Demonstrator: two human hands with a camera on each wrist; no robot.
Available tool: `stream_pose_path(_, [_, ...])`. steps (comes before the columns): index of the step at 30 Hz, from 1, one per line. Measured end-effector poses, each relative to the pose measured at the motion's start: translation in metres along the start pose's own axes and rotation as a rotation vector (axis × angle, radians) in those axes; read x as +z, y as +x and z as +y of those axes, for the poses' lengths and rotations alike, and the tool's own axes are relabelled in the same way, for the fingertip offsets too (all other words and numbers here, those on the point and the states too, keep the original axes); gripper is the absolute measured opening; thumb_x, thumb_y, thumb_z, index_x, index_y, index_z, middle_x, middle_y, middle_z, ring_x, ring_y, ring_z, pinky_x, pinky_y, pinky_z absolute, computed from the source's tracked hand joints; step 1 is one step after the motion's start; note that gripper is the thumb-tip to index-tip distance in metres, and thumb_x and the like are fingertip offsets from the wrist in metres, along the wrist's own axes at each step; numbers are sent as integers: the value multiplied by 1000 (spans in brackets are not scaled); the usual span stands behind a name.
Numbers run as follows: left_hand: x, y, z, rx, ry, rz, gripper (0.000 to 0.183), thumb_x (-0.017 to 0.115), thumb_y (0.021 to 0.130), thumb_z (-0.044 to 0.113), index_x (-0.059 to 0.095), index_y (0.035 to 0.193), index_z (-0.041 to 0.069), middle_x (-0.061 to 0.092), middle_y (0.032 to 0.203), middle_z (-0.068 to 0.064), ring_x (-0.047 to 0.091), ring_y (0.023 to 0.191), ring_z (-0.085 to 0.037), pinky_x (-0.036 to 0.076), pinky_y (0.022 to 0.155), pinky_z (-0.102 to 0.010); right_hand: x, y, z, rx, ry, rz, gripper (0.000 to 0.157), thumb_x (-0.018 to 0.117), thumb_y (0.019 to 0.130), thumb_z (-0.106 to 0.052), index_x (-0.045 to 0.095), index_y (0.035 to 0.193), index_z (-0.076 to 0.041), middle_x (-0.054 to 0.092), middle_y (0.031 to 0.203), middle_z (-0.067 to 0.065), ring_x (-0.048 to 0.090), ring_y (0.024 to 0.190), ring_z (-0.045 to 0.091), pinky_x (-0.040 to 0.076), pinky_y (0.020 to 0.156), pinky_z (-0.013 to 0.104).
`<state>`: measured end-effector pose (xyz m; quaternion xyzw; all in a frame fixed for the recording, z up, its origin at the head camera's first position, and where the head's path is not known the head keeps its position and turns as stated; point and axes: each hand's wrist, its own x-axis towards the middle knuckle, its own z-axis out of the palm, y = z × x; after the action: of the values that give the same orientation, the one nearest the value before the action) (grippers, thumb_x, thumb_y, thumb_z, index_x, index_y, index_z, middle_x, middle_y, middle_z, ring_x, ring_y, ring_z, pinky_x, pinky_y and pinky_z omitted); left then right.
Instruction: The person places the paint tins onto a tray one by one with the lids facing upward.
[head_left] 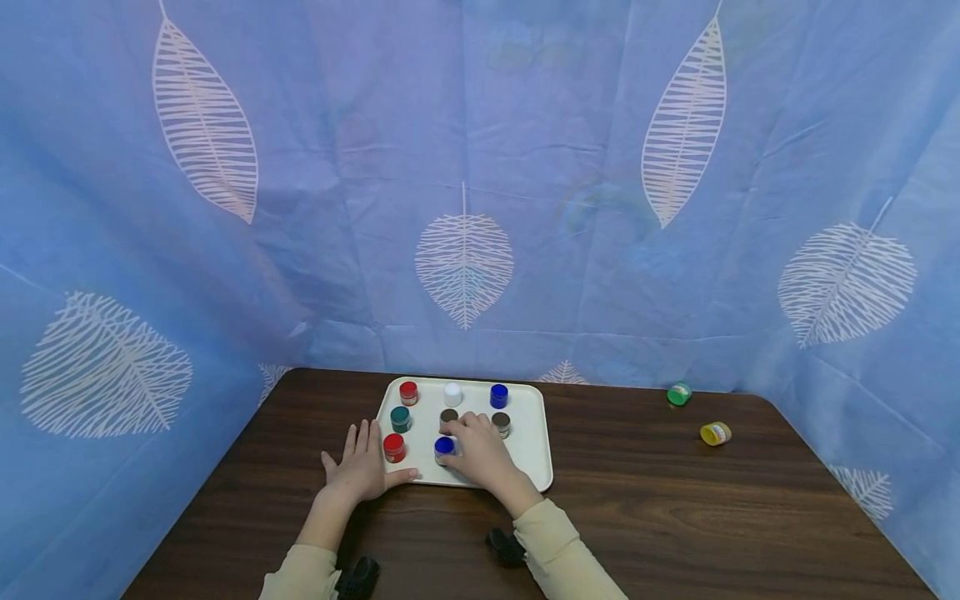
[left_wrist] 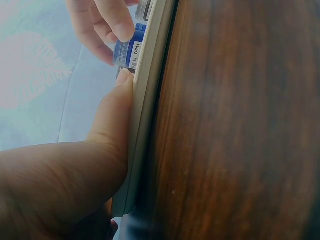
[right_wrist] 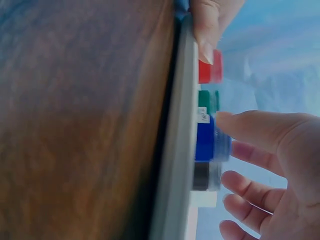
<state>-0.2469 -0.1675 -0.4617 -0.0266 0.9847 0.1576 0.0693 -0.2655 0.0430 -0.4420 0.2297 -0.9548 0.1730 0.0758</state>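
My right hand (head_left: 483, 450) pinches a small blue paint jar (head_left: 444, 447) between thumb and fingers at the front middle of a white tray (head_left: 534, 446). The jar stands upright, and its "deli" label shows in the left wrist view. My left hand (head_left: 363, 467) lies with straight, spread fingers along the tray's left edge, its thumb on the front rim. Beside that thumb stands a red jar (head_left: 393, 448). Close behind the right fingers are a brown jar (head_left: 448, 418) and another brown jar (head_left: 501, 423).
Farther back on the tray stand a green jar (head_left: 401, 419), a red jar (head_left: 408, 393), a white jar (head_left: 453, 394) and a blue jar (head_left: 498, 396). At the table's right lie a green jar (head_left: 678, 393) and a yellow jar (head_left: 715, 433). A blue leaf-patterned curtain (head_left: 570, 275) hangs behind.
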Motion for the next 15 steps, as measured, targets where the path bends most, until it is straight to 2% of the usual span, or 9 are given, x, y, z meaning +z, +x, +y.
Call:
stream_pose_path(9, [3,0,-3,-10,-25,-8,127,60,70,81,14,155,-2,13,161,-26,5,150,-44,3,107,-80,-13,-6,10,11,79,41,39,77,82,-33,68,117,-17,61,108,6,54,102,26,46,87,44])
stream_pose_path(15, [1,1,0,2,-25,1,124,62,72,78,15,154,-2,15,161,-27,8,149,-46,6,106,-81,-30,-7,21,60,143,81,38,75,85,-30,67,118,-15,60,112,8,52,102,27,45,85,46])
